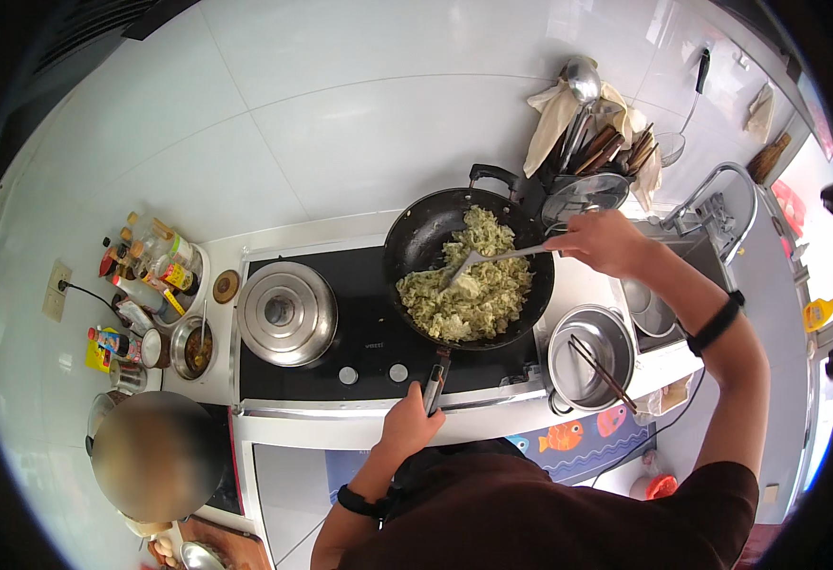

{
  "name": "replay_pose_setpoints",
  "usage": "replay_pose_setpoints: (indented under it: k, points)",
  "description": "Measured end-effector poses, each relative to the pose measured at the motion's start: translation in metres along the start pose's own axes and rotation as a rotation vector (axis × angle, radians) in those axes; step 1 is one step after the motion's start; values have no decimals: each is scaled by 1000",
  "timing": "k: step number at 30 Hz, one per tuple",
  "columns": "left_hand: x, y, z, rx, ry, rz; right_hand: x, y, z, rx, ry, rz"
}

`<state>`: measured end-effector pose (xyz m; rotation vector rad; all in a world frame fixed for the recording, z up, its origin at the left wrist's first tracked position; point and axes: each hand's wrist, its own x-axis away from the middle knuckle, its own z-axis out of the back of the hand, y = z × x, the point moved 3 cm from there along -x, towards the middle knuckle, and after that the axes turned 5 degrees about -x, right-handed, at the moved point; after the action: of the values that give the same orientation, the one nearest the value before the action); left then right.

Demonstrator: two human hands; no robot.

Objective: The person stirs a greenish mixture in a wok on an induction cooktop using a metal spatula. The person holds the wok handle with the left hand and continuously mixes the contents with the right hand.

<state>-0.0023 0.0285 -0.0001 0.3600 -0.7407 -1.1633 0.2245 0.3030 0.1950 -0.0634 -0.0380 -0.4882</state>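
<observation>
A black wok [422, 231] stands on the right side of the black glass cooktop [359, 313], with chopped pale-green food [491, 296] spread over its base and right side. My left hand [411, 422] grips the wok's long handle [433, 388] near the cooktop's front edge. Over the wok's right rim, my right hand [598, 242] is closed on the handle of a grey spatula [505, 254]. The spatula's blade rests in the food, partly hidden by it.
A lidded steel pot [287, 313] sits left of the wok. To the right is a steel pot [591, 335] with chopsticks [605, 374] across it, beside the sink [676, 306]. A glass lid [566, 203] and a utensil holder [548, 160] stand behind. Bottles [167, 249] crowd the left corner.
</observation>
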Motion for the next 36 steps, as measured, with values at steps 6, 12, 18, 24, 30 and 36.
replay_pose_setpoints:
  k: [6, 12, 18, 24, 30, 36]
  points:
    - [-3, -4, -4, -17, 31, -43, 38, -35, -1, 69, 28, 78]
    - [-2, -5, -3, 17, 11, -19, 8, -41, -49, 174, 172, -61]
    - [-1, -5, -3, -1, 71, -70, -14, -50, 5, 295, 271, 109]
    - [0, -6, -5, 11, 69, -61, -61, -117, 37, 371, 242, 487]
    - [1, -5, -3, -14, 79, -59, -116, -123, -18, 509, -22, 386]
    - [-2, -2, -1, -9, 51, -50, -98, -60, -11, 483, -247, -23]
